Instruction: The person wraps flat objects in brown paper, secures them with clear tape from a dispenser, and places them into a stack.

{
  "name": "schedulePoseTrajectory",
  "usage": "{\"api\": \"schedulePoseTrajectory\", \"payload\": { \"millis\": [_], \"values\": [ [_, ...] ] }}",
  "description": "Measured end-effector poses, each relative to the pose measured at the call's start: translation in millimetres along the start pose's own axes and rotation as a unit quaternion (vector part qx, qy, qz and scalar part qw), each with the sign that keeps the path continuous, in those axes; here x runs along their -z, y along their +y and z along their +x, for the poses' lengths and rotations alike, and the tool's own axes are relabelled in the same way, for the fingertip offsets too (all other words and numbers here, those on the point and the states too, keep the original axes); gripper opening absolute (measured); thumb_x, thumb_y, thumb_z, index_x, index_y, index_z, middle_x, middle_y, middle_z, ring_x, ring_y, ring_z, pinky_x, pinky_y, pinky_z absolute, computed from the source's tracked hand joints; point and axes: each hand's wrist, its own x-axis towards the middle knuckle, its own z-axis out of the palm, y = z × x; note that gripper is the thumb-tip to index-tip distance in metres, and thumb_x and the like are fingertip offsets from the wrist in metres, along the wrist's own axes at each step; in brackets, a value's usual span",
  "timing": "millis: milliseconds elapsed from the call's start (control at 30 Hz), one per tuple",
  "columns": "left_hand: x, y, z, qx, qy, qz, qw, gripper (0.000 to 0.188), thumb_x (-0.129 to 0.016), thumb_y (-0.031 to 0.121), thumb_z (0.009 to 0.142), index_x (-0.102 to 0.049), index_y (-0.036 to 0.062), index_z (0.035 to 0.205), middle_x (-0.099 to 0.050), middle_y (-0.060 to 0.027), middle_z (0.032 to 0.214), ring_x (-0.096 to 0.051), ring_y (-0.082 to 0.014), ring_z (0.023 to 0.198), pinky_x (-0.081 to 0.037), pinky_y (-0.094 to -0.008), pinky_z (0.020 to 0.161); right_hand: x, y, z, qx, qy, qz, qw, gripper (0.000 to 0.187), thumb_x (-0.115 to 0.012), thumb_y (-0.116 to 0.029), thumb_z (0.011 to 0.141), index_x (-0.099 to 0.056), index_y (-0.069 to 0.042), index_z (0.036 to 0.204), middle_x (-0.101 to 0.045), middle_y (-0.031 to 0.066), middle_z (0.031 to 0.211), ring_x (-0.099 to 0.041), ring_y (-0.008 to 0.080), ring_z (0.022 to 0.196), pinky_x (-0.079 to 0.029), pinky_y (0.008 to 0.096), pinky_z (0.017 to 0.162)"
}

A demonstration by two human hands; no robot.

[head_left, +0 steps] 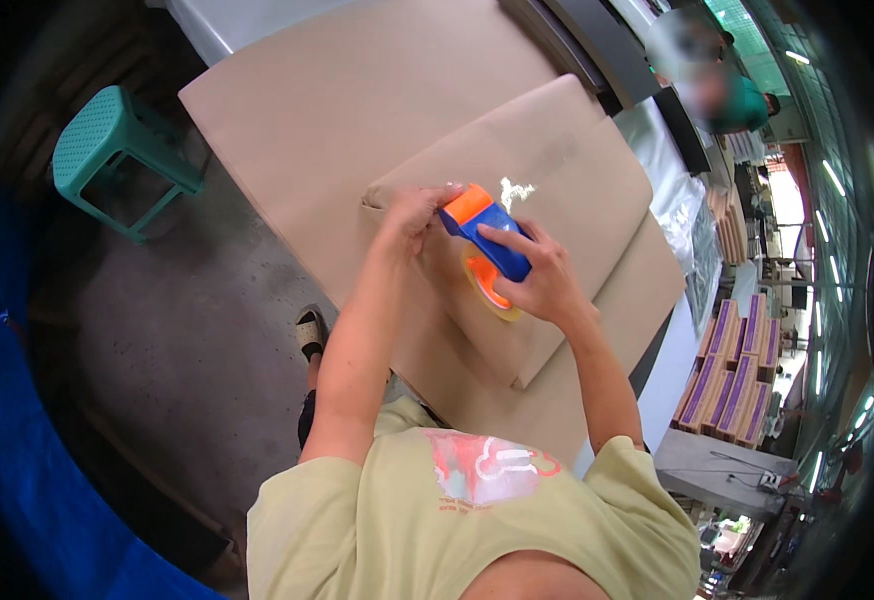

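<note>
Clock centred on the tape dispenser (pixel 502 250), 12 = top of view.

Your right hand (pixel 540 272) comes in from 4. Right grip: closed round the blue body, index stretched along the top, thumb side low near the roll. Probably for aim: the long finger steadies the nose, the palm takes the weight.

Orange nose points to 11, straight at your left hand (pixel 415 218), with the yellowish tape roll (pixel 506 313) hanging at 6. My read: angled so your left fingers reach the nose without crossing your right wrist, and the roll stays clear of both.

Left grip: fingers part-curled, tips at the nose, apparently touching. Can't tell if they pinch a tape end; tape is too clear to make out.

Dispenser is over the folded brown pack (pixel 577 150), near its 9 o'clock edge. Can't tell if the roll touches the paper; looks lifted. Pack lies flat and skewed, one corner at 6, facing you, which likely keeps that edge within easy reach of both arms.

Under it, a bigger brown sheet (pixel 287 110) spreads out to 10, probably giving the pack a clean bed.

Teal stool (pixel 107 150) sits between 9 and 10, well apart, so no elbow conflict. Purple-striped cartons (pixel 727 370) at 4, also well away from your right arm.
</note>
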Motion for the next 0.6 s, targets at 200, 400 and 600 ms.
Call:
{"api": "schedulePoseTrajectory", "payload": {
  "millis": [200, 400, 600],
  "values": [
    [-5.0, -10.7, 0.8, -0.127, 0.025, -0.008, 0.992, 0.033, -0.065, 0.019, 0.084, -0.055, -0.0021, 0.109, -0.063, -0.0082, 0.093, -0.061, -0.018, 0.093, -0.054, -0.0293, 0.079, 7.4, 16.4, -83.5, -0.012, 0.006, -0.033, 0.999, 0.053, -0.068, -0.016, 0.062, -0.061, -0.023, 0.114, -0.058, 0.0184, 0.103, -0.061, 0.0334, 0.084, -0.051, 0.0388, 0.073],
    [-18.3, -29.9, -15.0, -0.444, 0.05, 0.26, 0.856, 0.066, -0.071, 0.014, 0.075, -0.038, 0.0125, 0.132, -0.043, -0.0111, 0.13, -0.033, -0.0284, 0.127, -0.036, -0.0471, 0.098, 9.7, 18.2, -45.3, -0.019, -0.037, -0.04, 0.998, 0.047, -0.065, -0.022, 0.064, -0.062, -0.021, 0.111, -0.059, 0.0163, 0.099, -0.061, 0.0329, 0.082, -0.051, 0.0391, 0.073],
    [-27.5, -40.7, -11.3, -0.384, 0.311, 0.573, 0.654, 0.093, -0.072, 0.028, 0.07, -0.017, 0.022, 0.144, -0.01, -0.0178, 0.148, 0.0, -0.0458, 0.135, -0.008, -0.0721, 0.097, 11.4, 28.7, -14.9, -0.07, -0.148, -0.068, 0.984, 0.043, -0.062, -0.022, 0.065, -0.064, -0.018, 0.108, -0.059, 0.0145, 0.093, -0.059, 0.0311, 0.082, -0.049, 0.0374, 0.076]
  ]
}}
